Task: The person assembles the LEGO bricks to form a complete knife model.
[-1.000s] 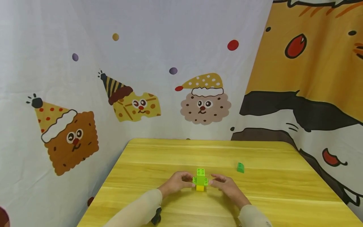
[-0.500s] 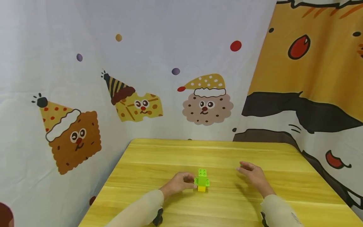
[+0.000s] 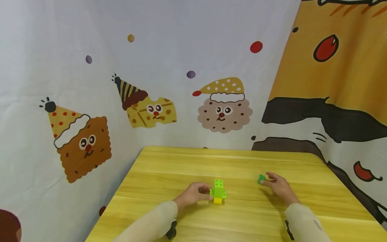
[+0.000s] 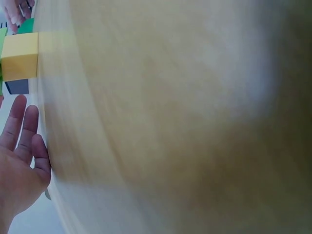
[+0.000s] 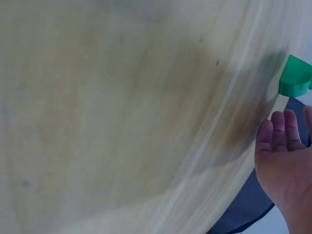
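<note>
A toy-brick stack (image 3: pixel 218 192) stands upright on the wooden table, light green above a yellow brick (image 4: pixel 20 56), with light green bricks sticking out at both sides. My left hand (image 3: pixel 195 194) holds the stack's left side brick between thumb and index finger. In the left wrist view its other fingers stretch loosely below the yellow brick. To the right, my right hand (image 3: pixel 281 188) is at a darker green brick (image 3: pixel 260 179), thumb in front and fingers beyond it. The right wrist view shows that green brick (image 5: pixel 294 78) on the table, with a gap to the nearest fingers.
The wooden table (image 3: pixel 169 164) reaches back to a hanging cloth (image 3: pixel 169 50) printed with cartoon biscuits and cheese. More of the cloth, with a large orange figure, hangs at the right. Dark straps show at both wrists.
My right hand has left the brick stack and moved right and back to the darker green brick. My left hand and the stack stay in place. The head view has shifted slightly.
</note>
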Demonstrator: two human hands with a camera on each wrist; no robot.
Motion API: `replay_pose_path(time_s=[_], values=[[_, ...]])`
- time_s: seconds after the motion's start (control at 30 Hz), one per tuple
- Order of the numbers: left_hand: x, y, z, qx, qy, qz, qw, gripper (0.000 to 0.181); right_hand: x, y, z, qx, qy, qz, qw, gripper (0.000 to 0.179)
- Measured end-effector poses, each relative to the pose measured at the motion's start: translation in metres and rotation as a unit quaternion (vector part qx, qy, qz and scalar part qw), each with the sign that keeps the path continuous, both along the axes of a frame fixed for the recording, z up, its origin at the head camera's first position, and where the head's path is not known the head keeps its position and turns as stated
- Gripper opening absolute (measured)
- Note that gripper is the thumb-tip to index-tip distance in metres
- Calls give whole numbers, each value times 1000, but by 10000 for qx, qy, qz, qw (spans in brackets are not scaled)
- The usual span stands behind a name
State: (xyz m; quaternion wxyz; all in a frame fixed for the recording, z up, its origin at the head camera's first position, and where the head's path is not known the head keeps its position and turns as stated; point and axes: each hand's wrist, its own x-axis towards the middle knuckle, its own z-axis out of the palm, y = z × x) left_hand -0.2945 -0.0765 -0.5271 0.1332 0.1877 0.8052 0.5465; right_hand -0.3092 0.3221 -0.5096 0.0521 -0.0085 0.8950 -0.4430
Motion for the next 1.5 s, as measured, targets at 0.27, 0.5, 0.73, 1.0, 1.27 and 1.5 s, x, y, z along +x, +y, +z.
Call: replay_pose_path(time_s=[0.27,0.5,0.73,1.0,1.27,1.5], values=[[-2,3,-1,22,-10,-6,10000,32,-8,-2,-7,162,81,132,9997,71],[-2,1,-1,-8,24,-6,10000,32,-8,-3,-11,212,266,-17,9994,64],[-1,2,-2,-67,143,67,9999,33,-8,0,-11,218,317,-113,9992,60],[15,6,20,-52,261,133,9996,31,-12,0,-11,93,359,-85,9993,69],[17,7,24,5,263,105,9996,29,-13,-14,3,-176,487,55,9986,72],[3,5,2,-28,147,106,9998,30,-11,-43,20,-522,502,104,9973,68]])
